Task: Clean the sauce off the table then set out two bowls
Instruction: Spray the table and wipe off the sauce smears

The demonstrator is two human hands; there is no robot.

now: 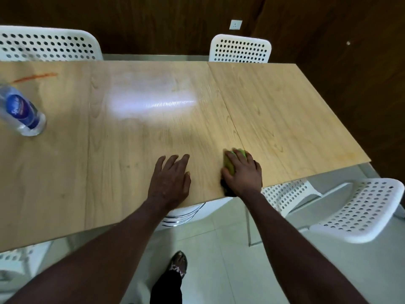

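My right hand [243, 172] grips what looks like a sponge [229, 163]; my left hand [171, 178] lies flat on the desk [131, 139]. The sauce [35, 77] sits far left of both hands, and reaching there could topple the bottle [22, 110].

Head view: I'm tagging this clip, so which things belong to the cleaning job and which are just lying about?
Job in hand: sauce streak, far left on the table; green sponge, gripped by the right hand; left hand, flat on the table.
Lying about: water bottle; white chairs; wall socket.
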